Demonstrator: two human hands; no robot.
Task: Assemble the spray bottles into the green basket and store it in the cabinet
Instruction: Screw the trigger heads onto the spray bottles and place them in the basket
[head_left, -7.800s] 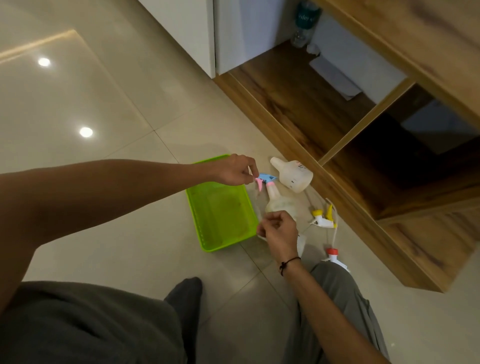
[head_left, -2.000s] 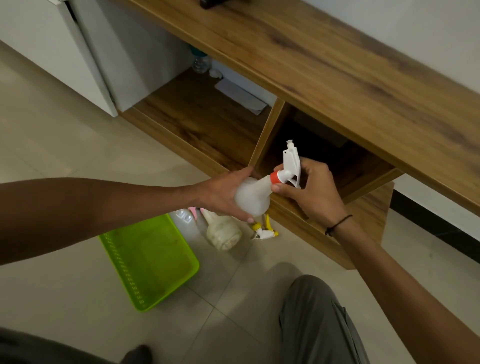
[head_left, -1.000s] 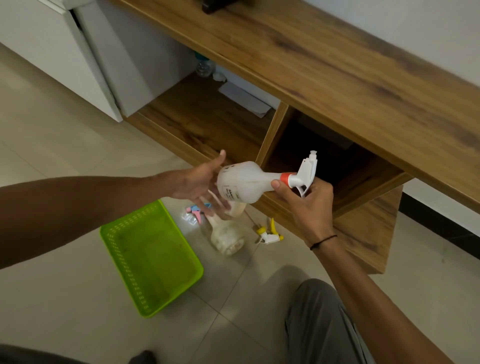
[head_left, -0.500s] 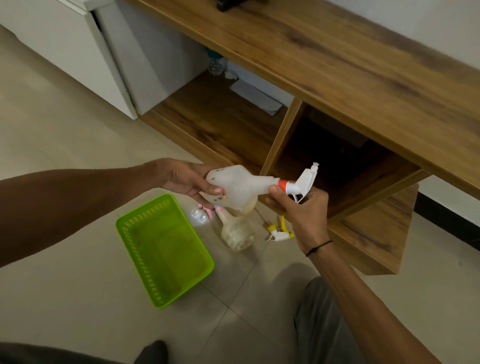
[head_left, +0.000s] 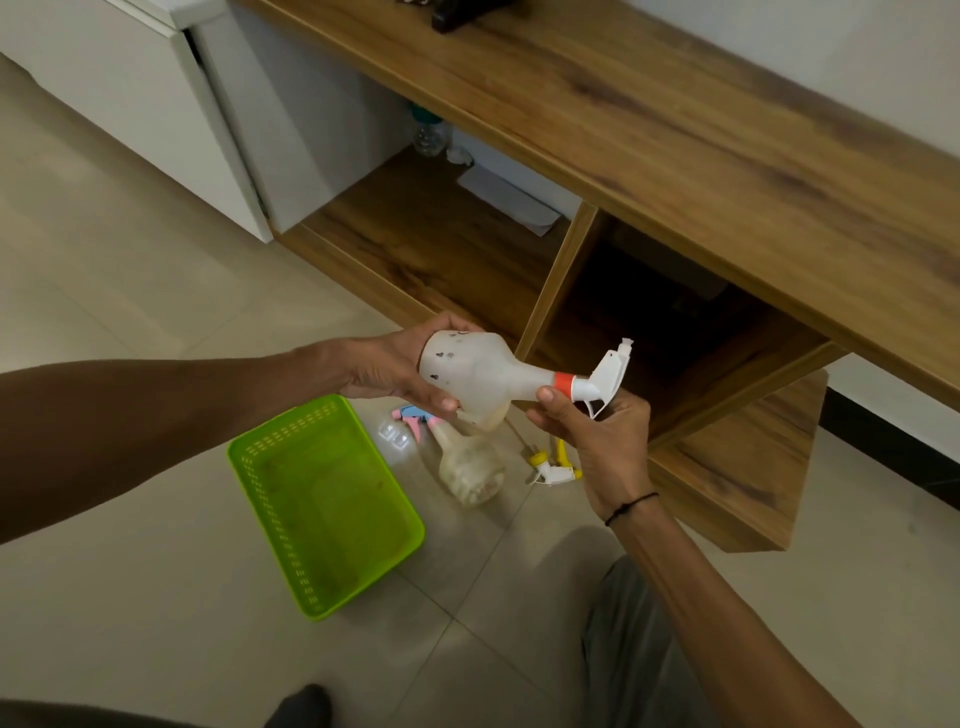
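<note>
I hold a white spray bottle (head_left: 480, 371) with a red collar and white trigger head on its side above the floor. My left hand (head_left: 395, 371) grips its base end; my right hand (head_left: 597, 431) holds its neck just below the trigger. Beneath it on the tiles lies a second bottle (head_left: 470, 465) with a blue and pink spray head. A loose yellow and white spray head (head_left: 553, 467) lies to its right. The green basket (head_left: 322, 504) sits empty on the floor to the left. The wooden cabinet (head_left: 447, 244) stands open behind.
A plastic water bottle (head_left: 428, 135) and a white sheet of paper (head_left: 511, 200) sit at the back of the left cabinet compartment. A white cabinet door (head_left: 156, 104) stands to the left. My knees are at the bottom of the view.
The bottle has turned in my hands so its base end faces left and its trigger points up right. My left hand has shifted from the side of the body to the base.
</note>
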